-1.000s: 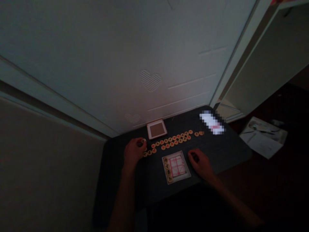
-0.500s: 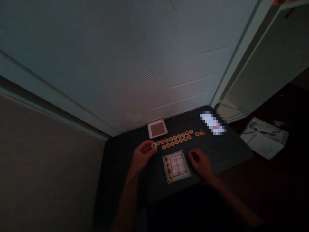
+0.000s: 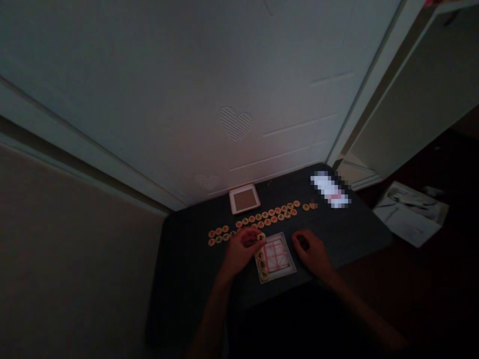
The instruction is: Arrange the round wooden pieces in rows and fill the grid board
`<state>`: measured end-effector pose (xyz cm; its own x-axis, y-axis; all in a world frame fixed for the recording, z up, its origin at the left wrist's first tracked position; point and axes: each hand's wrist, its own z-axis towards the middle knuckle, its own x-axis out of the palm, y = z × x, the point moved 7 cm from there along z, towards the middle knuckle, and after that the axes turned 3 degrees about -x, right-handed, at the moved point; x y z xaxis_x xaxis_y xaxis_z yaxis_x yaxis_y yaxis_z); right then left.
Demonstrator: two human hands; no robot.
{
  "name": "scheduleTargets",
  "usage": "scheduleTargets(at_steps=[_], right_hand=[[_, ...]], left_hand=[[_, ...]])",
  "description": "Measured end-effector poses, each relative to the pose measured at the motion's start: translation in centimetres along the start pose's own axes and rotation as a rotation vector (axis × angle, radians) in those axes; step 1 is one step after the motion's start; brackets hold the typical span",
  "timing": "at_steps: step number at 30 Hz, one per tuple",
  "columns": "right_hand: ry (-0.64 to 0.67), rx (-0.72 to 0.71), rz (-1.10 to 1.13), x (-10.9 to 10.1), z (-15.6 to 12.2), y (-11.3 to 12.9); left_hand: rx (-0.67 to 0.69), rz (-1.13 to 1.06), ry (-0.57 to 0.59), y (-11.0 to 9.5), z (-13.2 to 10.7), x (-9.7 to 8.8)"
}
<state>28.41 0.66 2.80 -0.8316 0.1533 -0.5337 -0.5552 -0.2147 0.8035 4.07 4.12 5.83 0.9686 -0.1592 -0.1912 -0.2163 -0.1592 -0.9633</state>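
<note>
My left hand (image 3: 241,250) pinches a round wooden game piece (image 3: 261,237) just above the top left corner of a small square box (image 3: 277,257) with a red grid inside. Several pieces lie stacked along the box's left side. My right hand (image 3: 311,252) rests on the dark table (image 3: 348,229) just right of the box, its fingers curled; whether it holds anything is hidden. A long double row of round pieces (image 3: 269,215) stretches across the table behind the box, and a short cluster of pieces (image 3: 219,234) lies to the left.
A square box lid (image 3: 244,198) lies at the table's back edge against a white door with heart shapes. A blurred white object (image 3: 331,190) sits at the back right. Papers (image 3: 409,212) lie on the floor to the right.
My left hand picked a piece from the left end of the rows and carried it right, to the box's top left corner. My right hand has stayed still.
</note>
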Motion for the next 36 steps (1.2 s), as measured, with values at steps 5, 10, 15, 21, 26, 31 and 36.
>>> scheduleTargets(at_steps=[5,10,15,21,26,31,36], right_hand=[[0.008,0.004,-0.001,0.1,0.0,0.0],[0.004,0.015,-0.004,0.0,0.0,0.1],[0.012,0.016,0.003,-0.1,0.1,0.2],[0.007,0.011,-0.001,-0.2,0.1,0.3],[0.003,-0.003,0.005,-0.2,0.1,0.4],[-0.002,-0.008,0.008,-0.1,0.1,0.3],[0.007,-0.004,0.014,0.0,0.1,0.2]], left_hand=[[-0.018,-0.015,0.02,0.0,-0.2,0.4],[-0.042,-0.021,-0.022,0.0,-0.3,-0.1],[-0.043,-0.019,-0.079,-0.1,-0.2,-1.1],[-0.027,-0.001,-0.103,0.0,0.0,-1.7],[-0.046,-0.024,-0.074,0.0,0.0,-1.3],[-0.056,-0.022,-0.043,-0.2,-0.1,-0.9],[-0.007,0.04,-0.067,-0.6,0.0,-0.9]])
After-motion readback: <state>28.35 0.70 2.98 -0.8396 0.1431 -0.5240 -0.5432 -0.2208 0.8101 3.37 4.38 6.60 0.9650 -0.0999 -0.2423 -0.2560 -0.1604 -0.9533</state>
